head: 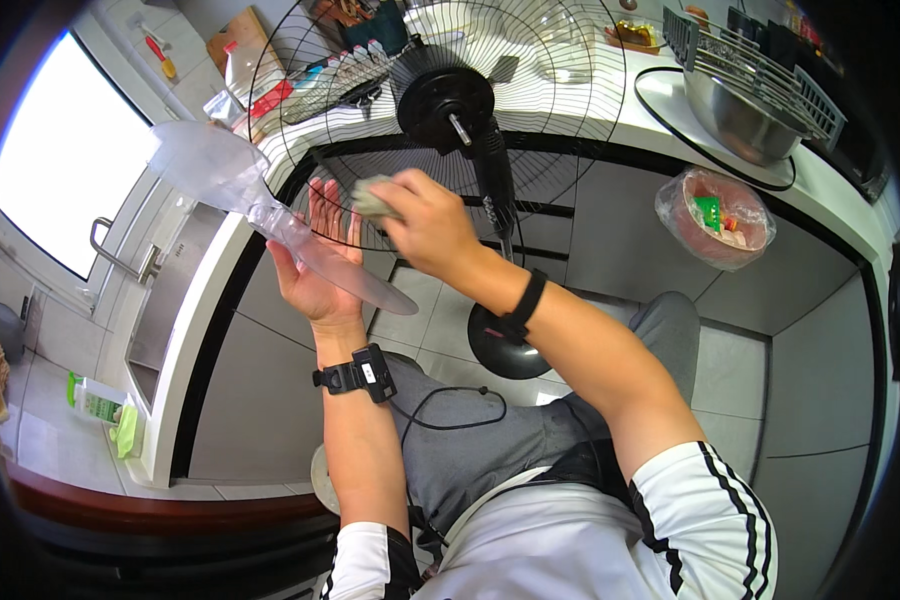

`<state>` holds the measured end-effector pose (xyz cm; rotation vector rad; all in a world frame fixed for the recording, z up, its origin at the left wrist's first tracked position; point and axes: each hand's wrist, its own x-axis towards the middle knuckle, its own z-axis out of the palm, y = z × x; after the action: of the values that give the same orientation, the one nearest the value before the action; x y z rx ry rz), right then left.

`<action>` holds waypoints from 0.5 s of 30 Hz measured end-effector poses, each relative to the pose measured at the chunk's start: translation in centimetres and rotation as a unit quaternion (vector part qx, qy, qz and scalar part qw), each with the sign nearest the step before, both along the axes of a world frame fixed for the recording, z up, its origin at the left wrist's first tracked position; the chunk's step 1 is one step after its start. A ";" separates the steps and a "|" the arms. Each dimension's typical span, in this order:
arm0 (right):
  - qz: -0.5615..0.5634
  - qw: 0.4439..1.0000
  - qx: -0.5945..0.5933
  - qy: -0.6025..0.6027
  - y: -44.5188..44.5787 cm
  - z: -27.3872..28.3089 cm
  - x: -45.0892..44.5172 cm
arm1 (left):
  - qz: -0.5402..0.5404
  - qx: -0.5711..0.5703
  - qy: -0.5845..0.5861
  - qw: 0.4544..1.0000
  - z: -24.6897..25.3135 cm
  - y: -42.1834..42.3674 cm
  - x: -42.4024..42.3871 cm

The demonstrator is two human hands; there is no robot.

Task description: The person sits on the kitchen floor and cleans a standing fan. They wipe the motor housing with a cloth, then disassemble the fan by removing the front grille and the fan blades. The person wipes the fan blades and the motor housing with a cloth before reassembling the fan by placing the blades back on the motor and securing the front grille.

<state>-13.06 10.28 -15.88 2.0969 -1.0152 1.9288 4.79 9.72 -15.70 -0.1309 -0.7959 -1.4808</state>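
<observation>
A translucent plastic fan blade [322, 259] lies across the palm of my left hand [322, 289], whose fingers extend behind it. One lobe of the blade reaches up toward the window, and another points down to the right. In my right hand [431, 225] is a bunched grey-green cloth [375, 199], held just right of my left fingertips. Past my hands stands a black pedestal fan, its motor housing [446, 97] and bare metal shaft [460, 129] exposed in front of the rear wire grille [555, 112]. Its round base [506, 345] rests on the tiled floor.
A steel bowl [750, 116] with a dish rack [757, 67] and a black ring [660, 120] sit on the white counter. A lined pink bin [754, 247] is at the cabinet front. At left are a sink [169, 300] and faucet [146, 262]. A cable [457, 427] crosses my lap.
</observation>
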 end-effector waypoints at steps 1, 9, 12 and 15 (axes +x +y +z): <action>0.026 0.999 -0.024 -0.038 -0.1 2.0 1.6 | 0.017 0.036 0.002 0.999 0.1 0.3 0.3; 0.073 0.994 -0.024 0.082 -1.3 0.0 3.0 | 0.036 -0.008 -0.042 0.998 0.5 0.7 0.4; 0.023 0.982 0.021 0.184 0.0 -4.9 -1.1 | 0.019 0.001 -0.022 1.000 -0.5 0.2 0.7; -0.039 0.969 0.022 0.241 -0.1 -6.3 -4.8 | 0.015 -0.012 -0.032 0.999 -0.7 -0.2 0.6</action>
<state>-17.83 10.22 -22.17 2.3378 -1.0133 1.2677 5.38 9.52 -16.42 -0.0903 -0.8644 -1.4526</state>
